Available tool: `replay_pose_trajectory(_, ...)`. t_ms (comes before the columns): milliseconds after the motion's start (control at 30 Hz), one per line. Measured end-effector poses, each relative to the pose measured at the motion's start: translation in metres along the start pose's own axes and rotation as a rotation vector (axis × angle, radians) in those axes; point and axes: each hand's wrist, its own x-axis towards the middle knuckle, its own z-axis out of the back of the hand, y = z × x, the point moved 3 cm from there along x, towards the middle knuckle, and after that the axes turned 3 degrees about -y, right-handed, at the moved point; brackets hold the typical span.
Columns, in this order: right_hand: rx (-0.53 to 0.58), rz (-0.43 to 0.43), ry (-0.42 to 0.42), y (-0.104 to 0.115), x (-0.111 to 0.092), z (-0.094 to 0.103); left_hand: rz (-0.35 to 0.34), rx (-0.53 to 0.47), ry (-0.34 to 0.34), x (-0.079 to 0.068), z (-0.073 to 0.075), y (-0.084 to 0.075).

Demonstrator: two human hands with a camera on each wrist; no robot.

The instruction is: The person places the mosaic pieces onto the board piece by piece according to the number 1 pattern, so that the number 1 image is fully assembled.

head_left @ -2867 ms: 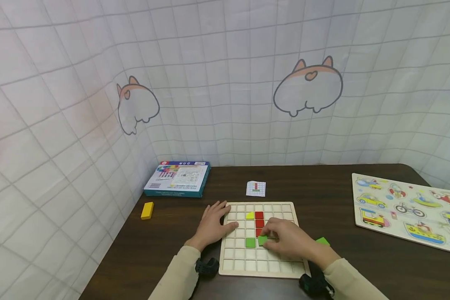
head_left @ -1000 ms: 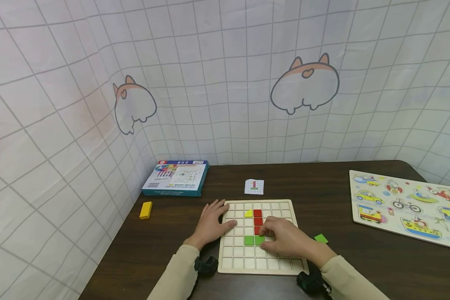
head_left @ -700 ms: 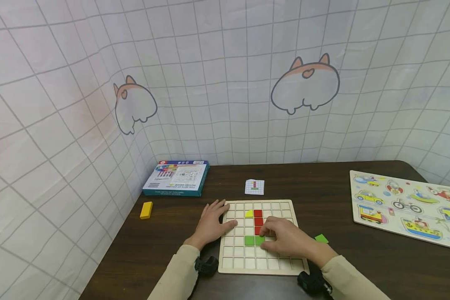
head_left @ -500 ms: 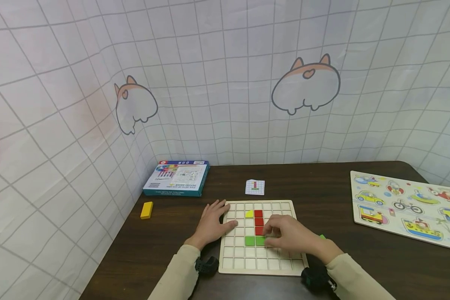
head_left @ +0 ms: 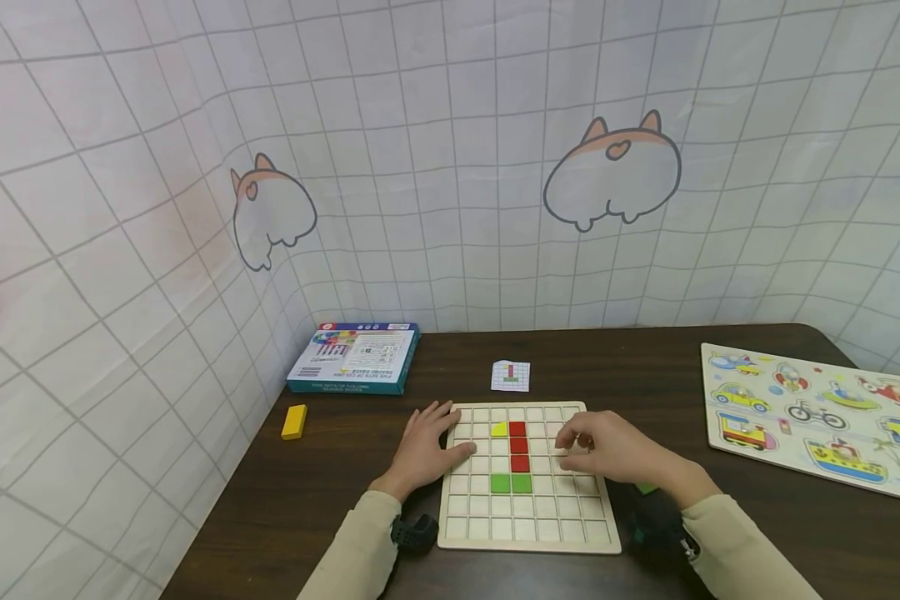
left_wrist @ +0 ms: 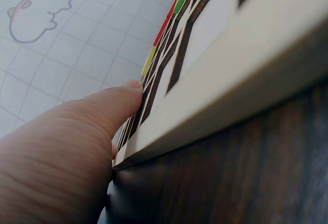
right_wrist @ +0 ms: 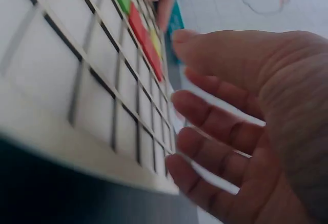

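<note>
A wooden grid board [head_left: 480,529] lies on the dark table. In its cells sit a yellow tile [head_left: 499,429] that looks partly cut at a corner, a column of three red tiles [head_left: 519,445], and two green tiles [head_left: 500,483] side by side. My left hand [head_left: 423,450] rests on the board's left edge, fingers spread; its thumb [left_wrist: 115,106] reaches over the rim in the left wrist view. Over the board's right part hovers my right hand [head_left: 615,450], fingers loosely bent. Nothing shows between its thumb and fingers [right_wrist: 205,144] in the right wrist view.
Another green piece [head_left: 647,488] lies right of the board, mostly hidden by the right forearm. A small card with a grid pattern [head_left: 511,376] lies beyond the board. A box [head_left: 356,358] and a yellow block [head_left: 294,422] are at left, a picture puzzle board [head_left: 817,421] at right.
The second green tile went from my right fingers into the cell beside the first one. My right hand has let go of it and moved right and up. The left hand stayed put.
</note>
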Motion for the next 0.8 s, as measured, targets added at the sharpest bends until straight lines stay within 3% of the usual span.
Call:
replay_pose_trajectory(300,-0.010,-0.081,0.008,-0.024,-0.012,0.027,-0.006,-0.005,0.000,0.000,-0.001,0.001)
replay_pose_trajectory(500,-0.011,-0.117,0.011,-0.035,-0.016,0.033,-0.013,-0.006,-0.004,0.000,-0.001,0.001)
replay_pose_trajectory(800,0.013,-0.113,0.090,-0.051,-0.024,0.041,-0.011,-0.002,-0.006,0.001,-0.001,0.001)
